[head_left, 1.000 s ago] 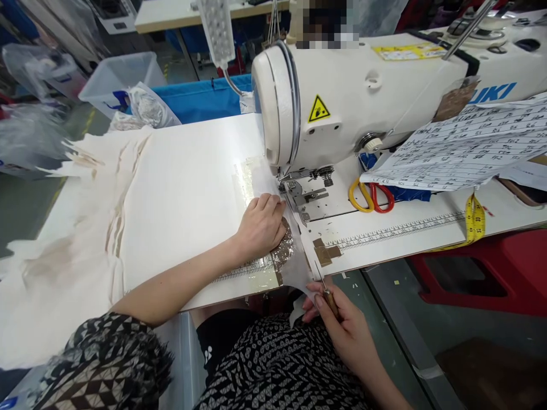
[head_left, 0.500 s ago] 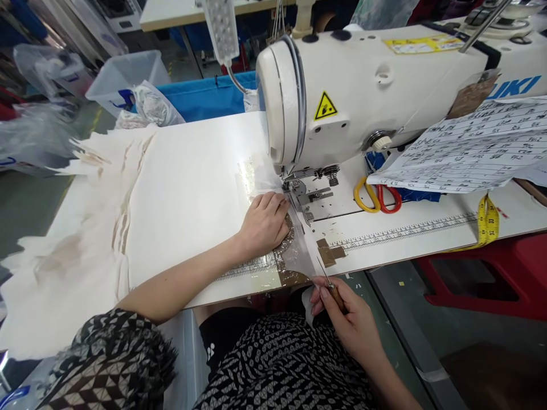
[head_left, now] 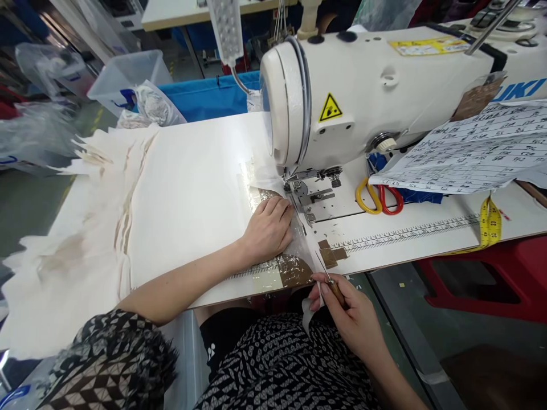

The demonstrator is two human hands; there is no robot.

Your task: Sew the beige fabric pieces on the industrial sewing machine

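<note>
My left hand (head_left: 269,226) lies palm down on a thin, sheer white fabric piece (head_left: 302,246), fingers bent lightly over it just left of the presser foot (head_left: 294,187). That fabric runs from under the foot of the sewing machine (head_left: 363,97) toward the table's front edge. There my right hand (head_left: 352,313) holds an awl (head_left: 337,292) by its wooden handle, its metal spike pointing up and left. The thumb and fingers of this hand also pinch the narrow end of the fabric, whose tip hangs below the table edge. My left fingertips are partly hidden.
Cream fabric pieces (head_left: 85,245) are spread over the table's left side. Scissors with yellow and red handles (head_left: 379,198), a handwritten sheet (head_left: 470,154) and a yellow tape measure (head_left: 490,222) lie to the right. A red stool (head_left: 513,279) stands below.
The fabric has shifted a little toward the machine, and more of its narrow tip hangs by my right hand. My left hand has turned slightly. The view has moved slightly.
</note>
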